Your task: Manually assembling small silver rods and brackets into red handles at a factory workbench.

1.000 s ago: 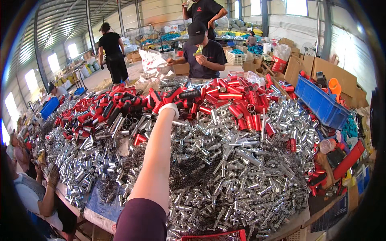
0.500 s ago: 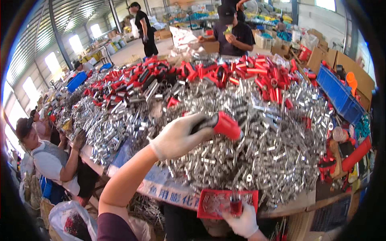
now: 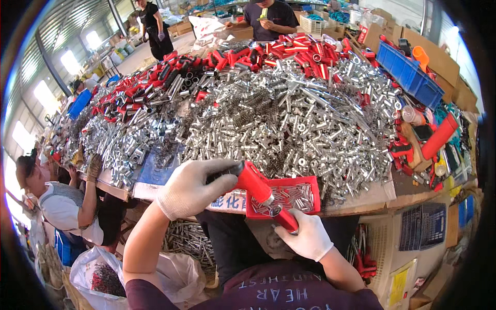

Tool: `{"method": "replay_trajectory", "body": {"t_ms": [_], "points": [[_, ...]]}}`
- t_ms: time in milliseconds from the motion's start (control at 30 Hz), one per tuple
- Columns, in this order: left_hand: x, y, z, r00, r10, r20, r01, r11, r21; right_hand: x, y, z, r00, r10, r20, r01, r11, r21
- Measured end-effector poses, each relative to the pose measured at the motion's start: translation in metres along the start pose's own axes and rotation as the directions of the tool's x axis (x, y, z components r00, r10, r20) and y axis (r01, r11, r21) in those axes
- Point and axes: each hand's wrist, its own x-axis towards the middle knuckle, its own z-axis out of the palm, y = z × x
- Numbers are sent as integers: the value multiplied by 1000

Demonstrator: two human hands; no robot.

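Note:
My left hand (image 3: 194, 187), in a white glove, is closed around the black grip of a red tool body (image 3: 256, 185), which slants down to the right and ends in a silvery tip. Below it my gloved right hand (image 3: 308, 236) is closed on a short red tube (image 3: 285, 219) with a dark metal open end. That end points up at the tool body's tip. The two ends are close together; whether they touch I cannot tell. Behind them a shallow red tray (image 3: 315, 192) of small metal pins lies at the table's near edge.
A wide heap of silvery metal parts (image 3: 310, 129) covers the table, with red tool bodies (image 3: 305, 51) along its far side. Blue crates (image 3: 411, 75) stand at the right. A worker (image 3: 64, 199) sits at the left, and another (image 3: 271, 20) is beyond the heap.
My left hand has come down and nearer with the red tool body, from above the metal heap to the tray. The right hand's red tube has tilted toward it. The whole view has shifted downward.

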Motion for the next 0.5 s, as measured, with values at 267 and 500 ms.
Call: {"method": "replay_trajectory", "body": {"t_ms": [267, 500], "points": [[-12, 10, 41, 999, 3, 47, -21, 921, 389, -19, 7, 27, 998, -16, -58, 8, 990, -141], [-34, -27, 88, 976, 115, -186, -34, 920, 391, -32, 7, 37, 1000, -22, -10, 19, 982, -189]]}}
